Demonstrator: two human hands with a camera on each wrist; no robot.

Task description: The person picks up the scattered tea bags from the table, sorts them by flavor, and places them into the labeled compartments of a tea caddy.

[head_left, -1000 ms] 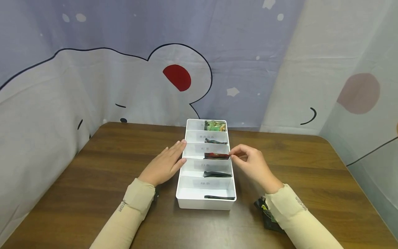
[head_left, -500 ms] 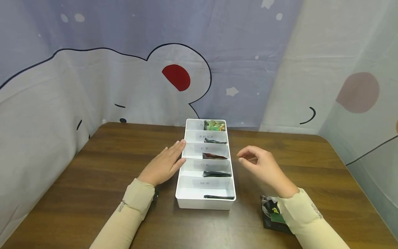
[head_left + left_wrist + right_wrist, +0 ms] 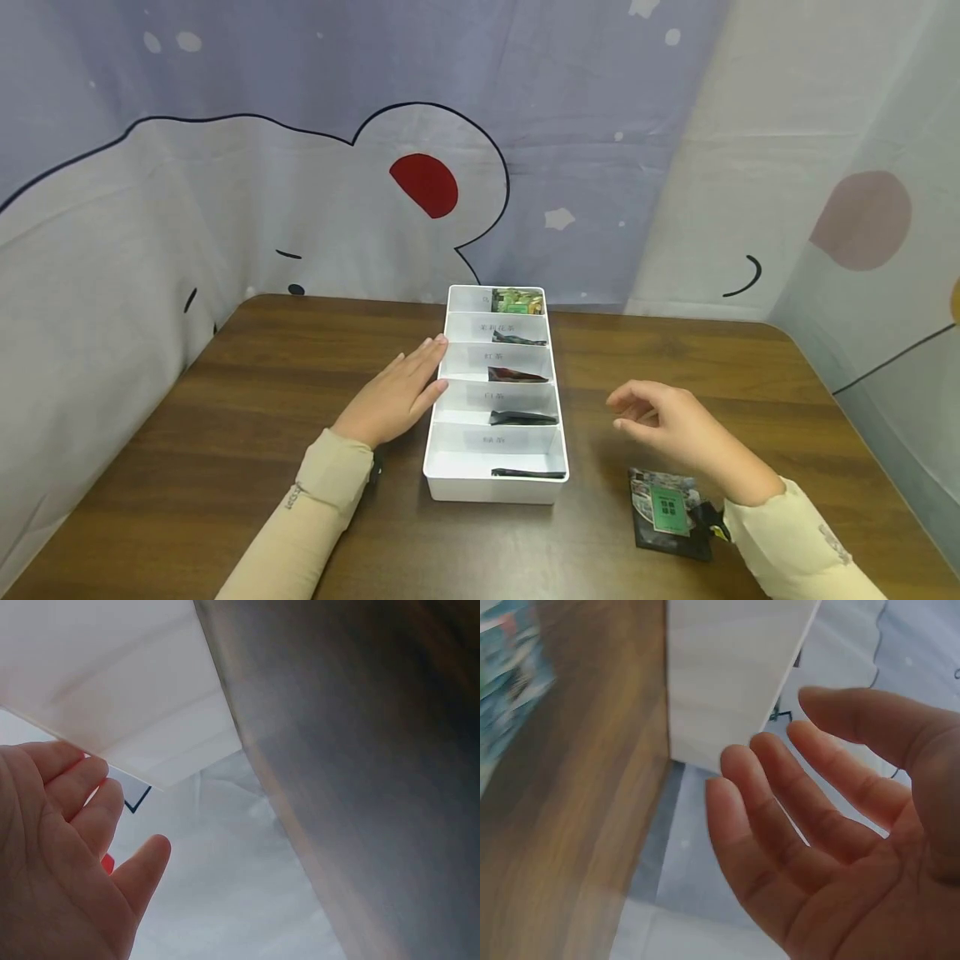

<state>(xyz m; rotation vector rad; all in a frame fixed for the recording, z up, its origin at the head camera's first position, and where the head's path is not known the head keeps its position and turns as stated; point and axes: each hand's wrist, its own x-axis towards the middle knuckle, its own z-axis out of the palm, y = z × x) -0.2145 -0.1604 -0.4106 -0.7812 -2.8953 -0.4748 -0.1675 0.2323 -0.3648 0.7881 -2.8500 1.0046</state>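
A long white divided box (image 3: pixel 491 492) stands mid-table with tea sachets in its labelled compartments. They run from a green one (image 3: pixel 517 302) at the far end, past a red one (image 3: pixel 517 376), to a dark one (image 3: pixel 528 474) at the near end. Fingers fairly straight, my left hand (image 3: pixel 393 396) rests against the box's left rim; its fingertips (image 3: pixel 94 766) meet the wall. My right hand (image 3: pixel 678 429) hovers right of the box, its fingers loosely bent with nothing in them (image 3: pixel 739 761). Below it lies a black tea sachet with a green label (image 3: pixel 670 510), partly behind the sleeve.
The brown wooden table (image 3: pixel 225 417) reaches back to a printed cloth (image 3: pixel 300 200) hung behind it. More cloth (image 3: pixel 885 350) hangs along the right side. A small dark thing (image 3: pixel 377 468) shows at the left cuff.
My right hand has let go of the red sachet and drawn back right and toward me. The black sachet on the table shows more fully. The left hand stays in place.
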